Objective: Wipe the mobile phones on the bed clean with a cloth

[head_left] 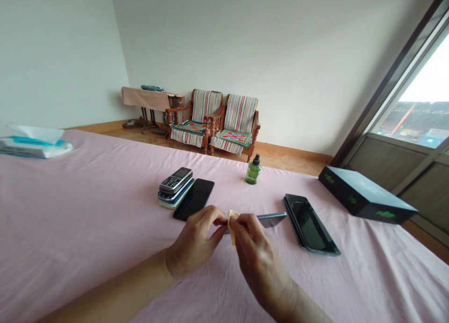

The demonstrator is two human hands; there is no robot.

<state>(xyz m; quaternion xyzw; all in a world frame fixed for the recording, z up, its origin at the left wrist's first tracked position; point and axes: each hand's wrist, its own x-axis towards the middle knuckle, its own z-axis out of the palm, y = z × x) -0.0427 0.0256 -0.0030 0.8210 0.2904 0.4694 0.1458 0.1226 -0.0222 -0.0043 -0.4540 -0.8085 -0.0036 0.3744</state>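
With the hands taken as the dial's centre, the left hand [192, 234] is curled, thumb and fingertips brought together on the near-left end of a slim, phone-like device [272, 219]. The device is held nearly edge-on above the pink tablecloth [115, 220], its far end aimed toward three o'clock; that end grip probably steadies it while most of its length is left uncovered. By the right hand [257, 253], fingers closed, a folded yellow cloth [230, 215] is pinched against the device beside the left fingertips; its bunching presumably gives a firmer press.

At three o'clock, a black-screened tablet [312, 222] is laid on another flat device, seemingly stacked to save room. A black smartphone [196, 197] lies face up at eleven o'clock, beside a pile topped by a keypad phone [178, 178], perhaps grouped for easy reach. Near one o'clock, a green spray bottle [253, 171] is stood upright, likely against leaking. Farther out, a black box [365, 197] is set near two o'clock and a tissue pack [35, 147] near ten.
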